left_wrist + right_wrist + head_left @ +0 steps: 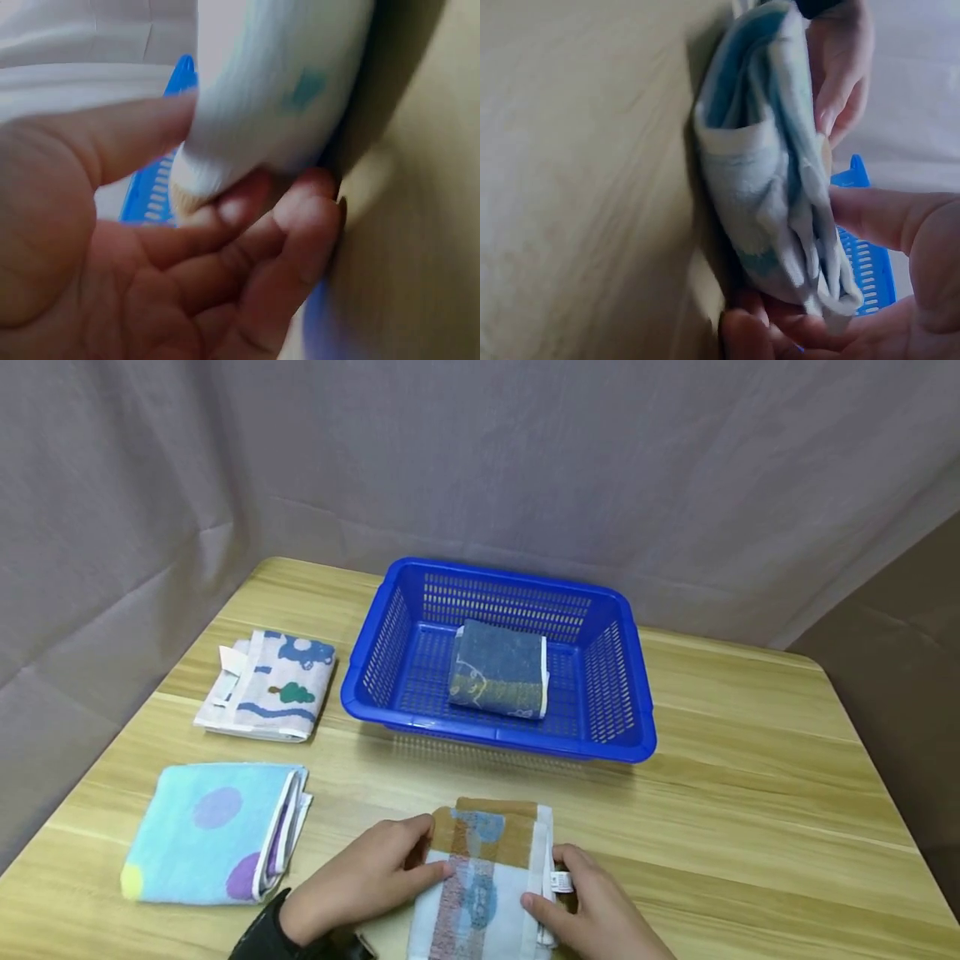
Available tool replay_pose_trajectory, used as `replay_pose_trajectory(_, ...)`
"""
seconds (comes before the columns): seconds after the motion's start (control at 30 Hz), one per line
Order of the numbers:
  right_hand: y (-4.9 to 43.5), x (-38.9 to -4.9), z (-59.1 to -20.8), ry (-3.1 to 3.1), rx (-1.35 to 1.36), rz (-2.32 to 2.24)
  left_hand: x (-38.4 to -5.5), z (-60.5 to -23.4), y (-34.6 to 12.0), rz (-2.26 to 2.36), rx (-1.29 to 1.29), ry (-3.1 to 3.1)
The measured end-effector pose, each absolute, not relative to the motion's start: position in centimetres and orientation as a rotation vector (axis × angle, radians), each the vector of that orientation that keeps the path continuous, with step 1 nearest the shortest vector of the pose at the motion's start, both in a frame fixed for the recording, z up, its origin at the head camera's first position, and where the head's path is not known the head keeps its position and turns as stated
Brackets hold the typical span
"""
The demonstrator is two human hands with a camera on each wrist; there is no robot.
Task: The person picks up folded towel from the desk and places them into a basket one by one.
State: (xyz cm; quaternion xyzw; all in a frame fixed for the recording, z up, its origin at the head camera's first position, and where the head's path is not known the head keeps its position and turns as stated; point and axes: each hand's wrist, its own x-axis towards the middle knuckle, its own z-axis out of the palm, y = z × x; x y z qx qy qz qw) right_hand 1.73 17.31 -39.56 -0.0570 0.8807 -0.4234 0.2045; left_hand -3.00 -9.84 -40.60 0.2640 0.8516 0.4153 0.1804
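Note:
A folded towel point(506, 902) in white, brown and pale blue lies at the near edge of the table, with a small white label on its right side. My left hand point(367, 877) grips its left edge, thumb on top and fingers tucked beneath, as the left wrist view shows. On the opposite edge my right hand point(600, 910) pinches the layers, the thumb above and the fingertips under the towel. Stacked folds of the towel point(772, 165) face the right wrist camera. The near end of the towel runs out of the head view.
Beyond the hands stands a blue plastic basket point(495, 737) holding a folded grey-blue towel point(498, 652). Left of it lies a white towel point(273, 681) with blue and green figures. Nearer, a light blue towel point(195, 843) with purple dots lies folded. A grey curtain point(525, 468) hangs behind the table.

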Motion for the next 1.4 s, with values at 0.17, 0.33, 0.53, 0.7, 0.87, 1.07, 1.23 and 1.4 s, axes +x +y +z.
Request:
replay_pose_trajectory(0.17,17.4,1.6,-39.7,2.142,-0.083,-1.505,-3.0,-41.0,-9.5,1.325,0.648,2.317)
replay_pose_trajectory(0.33,17.6,1.5,-39.9,1.989,-0.063,-1.639,-3.0,-41.3,-9.5,1.416,0.606,2.228)
replay_pose_trajectory(0.53,17.8,1.2,-40.4,1.844,-0.065,-1.753,-3.0,-41.2,-9.3,1.637,0.493,1.931)
replay_pose_trajectory(0.7,18.1,1.1,-40.3,1.739,-0.078,-1.782,-3.1,-41.2,-9.1,1.784,0.397,1.628)
replay_pose_trajectory(0.87,18.2,0.8,-40.2,1.567,-0.108,-1.851,-3.1,-41.6,-9.0,1.827,0.399,1.460)
replay_pose_trajectory(1.07,18.2,0.5,-40.1,1.610,-0.085,-1.867,-3.4,-41.6,-8.5,1.842,0.350,1.352)
replay_pose_trajectory(1.23,18.2,0.4,-40.0,1.636,-0.010,-1.893,-3.2,-41.5,-8.1,1.828,0.354,1.319)
replay_pose_trajectory(1.4,18.3,0.7,-40.6,1.627,-0.046,-1.894,-2.9,-41.8,-8.0,1.822,0.358,1.338)
